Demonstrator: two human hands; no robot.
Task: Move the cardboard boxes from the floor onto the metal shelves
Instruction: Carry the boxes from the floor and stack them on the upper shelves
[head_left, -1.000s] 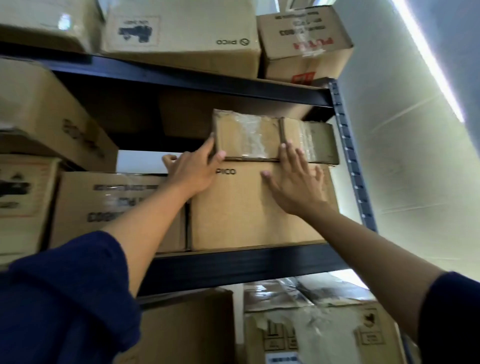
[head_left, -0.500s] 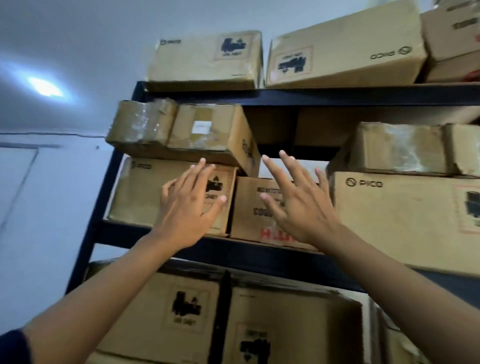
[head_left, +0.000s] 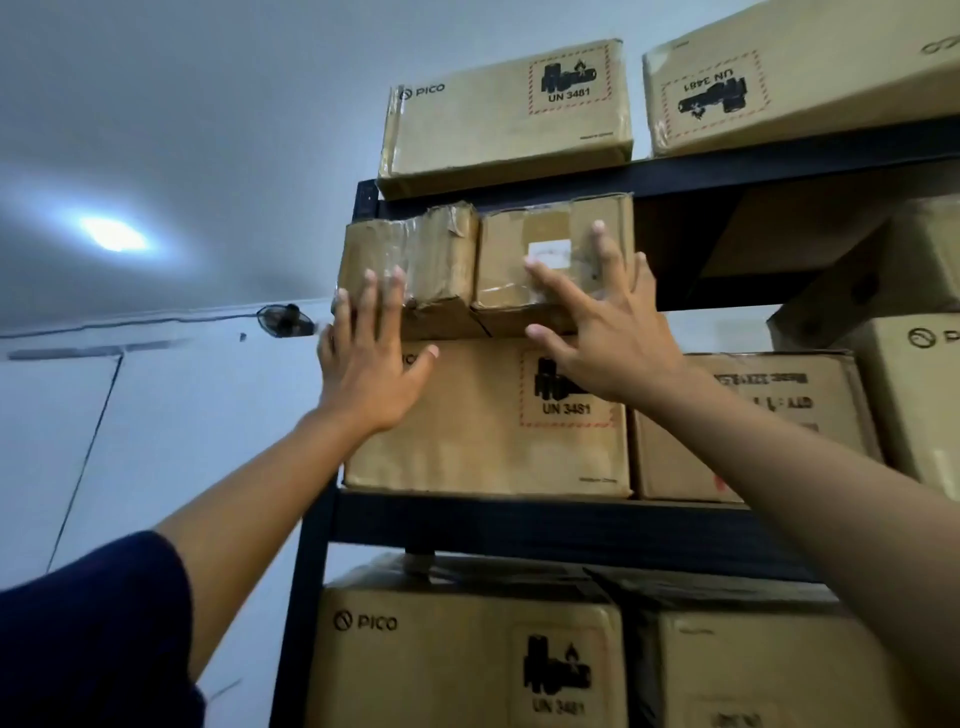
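Shelf (head_left: 545, 525) loaded; taped box (head_left: 410, 260) under left fingers (head_left: 368, 291).

Pale wall (head_left: 171, 426) — ceiling light (head_left: 115, 235) glowing.

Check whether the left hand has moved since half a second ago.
Yes. The left hand has gone up and left, from the lower box's front to the taped box stacked on top, at the shelf's left end.

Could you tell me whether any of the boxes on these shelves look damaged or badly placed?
The left taped box under the left hand is crumpled, its tape wrinkled. At the far right, a tilted box leans askew against its neighbours.
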